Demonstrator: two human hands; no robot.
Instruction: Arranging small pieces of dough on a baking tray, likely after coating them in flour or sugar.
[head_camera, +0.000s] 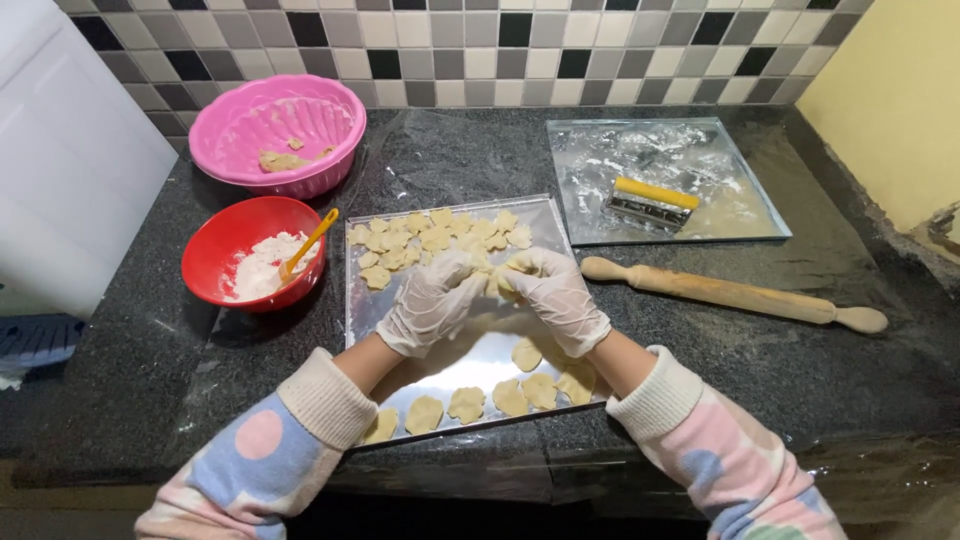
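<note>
Both hands wear thin white gloves and meet over the middle of a metal baking tray (490, 365). My left hand (432, 300) and my right hand (555, 295) pinch a small piece of pale dough (497, 278) between their fingertips. Several shaped dough pieces (430, 238) lie in a cluster at the tray's far end. Flat round dough pieces (520, 392) lie along the near edge, under my wrists.
A red bowl (240, 228) of flour with an orange-handled utensil (308, 245) stands to the left. Behind it is a pink bowl (270, 120) with dough scraps. A wooden rolling pin (735, 294) lies to the right. A floured second tray (670, 210) holds a yellow-handled cutter (652, 202).
</note>
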